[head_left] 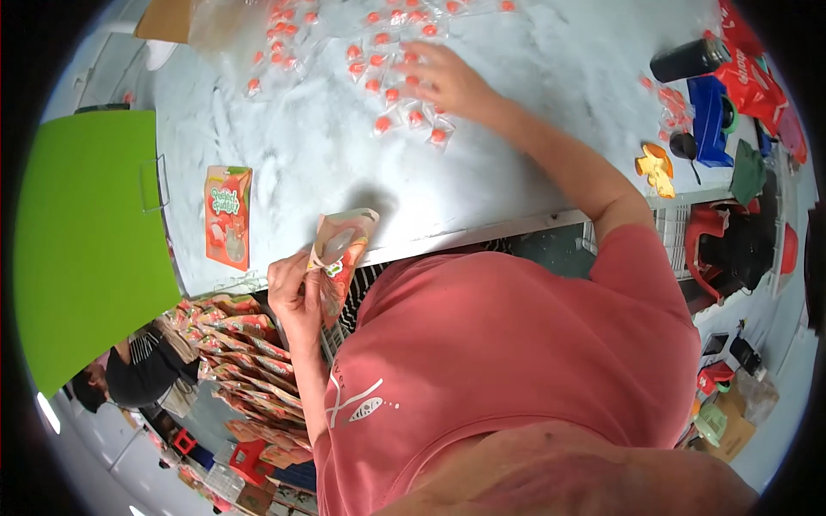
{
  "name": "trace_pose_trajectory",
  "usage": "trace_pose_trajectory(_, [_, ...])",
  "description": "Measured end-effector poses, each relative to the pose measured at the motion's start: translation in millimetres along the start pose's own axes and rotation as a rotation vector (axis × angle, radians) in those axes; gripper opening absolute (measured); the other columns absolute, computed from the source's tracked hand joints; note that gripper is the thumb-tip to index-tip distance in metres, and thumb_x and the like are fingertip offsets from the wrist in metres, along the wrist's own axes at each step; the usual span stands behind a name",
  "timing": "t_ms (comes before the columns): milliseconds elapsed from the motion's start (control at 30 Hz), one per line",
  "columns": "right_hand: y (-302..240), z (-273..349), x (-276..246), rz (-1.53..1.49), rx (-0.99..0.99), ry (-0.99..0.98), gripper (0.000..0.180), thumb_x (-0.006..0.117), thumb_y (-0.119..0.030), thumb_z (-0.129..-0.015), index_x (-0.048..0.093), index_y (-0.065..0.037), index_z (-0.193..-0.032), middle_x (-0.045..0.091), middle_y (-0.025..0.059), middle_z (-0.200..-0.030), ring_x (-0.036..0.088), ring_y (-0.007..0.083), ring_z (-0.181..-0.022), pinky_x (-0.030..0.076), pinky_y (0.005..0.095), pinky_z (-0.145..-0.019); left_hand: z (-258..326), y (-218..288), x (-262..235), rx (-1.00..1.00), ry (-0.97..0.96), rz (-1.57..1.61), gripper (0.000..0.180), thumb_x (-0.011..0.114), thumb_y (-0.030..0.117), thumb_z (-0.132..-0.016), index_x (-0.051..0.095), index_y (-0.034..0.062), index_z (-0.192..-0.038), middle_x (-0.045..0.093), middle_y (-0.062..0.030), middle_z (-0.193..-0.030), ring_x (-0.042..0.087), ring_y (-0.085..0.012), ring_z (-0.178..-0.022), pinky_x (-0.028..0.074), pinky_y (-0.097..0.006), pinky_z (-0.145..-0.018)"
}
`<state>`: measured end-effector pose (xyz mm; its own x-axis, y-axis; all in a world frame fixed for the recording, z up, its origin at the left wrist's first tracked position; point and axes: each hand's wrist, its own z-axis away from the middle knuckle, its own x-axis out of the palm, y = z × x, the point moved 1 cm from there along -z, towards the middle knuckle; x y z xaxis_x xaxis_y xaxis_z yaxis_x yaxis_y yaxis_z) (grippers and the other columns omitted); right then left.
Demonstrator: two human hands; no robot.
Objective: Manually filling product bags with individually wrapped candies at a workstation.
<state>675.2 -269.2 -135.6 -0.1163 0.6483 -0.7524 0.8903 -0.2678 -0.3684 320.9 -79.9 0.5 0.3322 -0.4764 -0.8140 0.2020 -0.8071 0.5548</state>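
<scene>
My left hand (297, 284) pinches the side of a printed pink-and-orange pouch (348, 258) at the table's near edge. The pouch is upright and its mouth gapes, showing a pale inside. Farther off, my right hand (452, 82) reaches over a cluster of small red candies (416, 117) in clear wrappers, fingers stretched and apart. Its fingertips overlap a few of them; whether they touch is unclear. Another pouch (228, 215) of the same kind lies flat on the white marbled table (292, 155), left of my left hand.
Several filled-looking pouches (249, 353) are stacked below the table's left edge. A green panel (95, 232) borders the table at left, with a person (142, 370) beyond. At right are a black bottle (688, 59), a blue holder (710, 120) and orange peel (656, 170).
</scene>
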Motion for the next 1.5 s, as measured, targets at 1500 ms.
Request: trace_pose_trajectory(1500, [-86.9, -74.7, 70.7, -0.087, -0.298, -0.608, 0.035, 0.066, -0.019, -0.079, 0.064, 0.000, -0.109, 0.059, 0.0213, -0.103, 0.058, 0.0363, -0.088, 0.051, 0.0449, -0.080, 57.1, -21.2, -12.3, -0.282, 0.200, 0.170, 0.022, 0.069, -0.001, -0.086, 0.067, -0.0032, -0.109, 0.069, -0.0101, -0.092, 0.068, -0.0159, -0.082, 0.054, -0.027, -0.073])
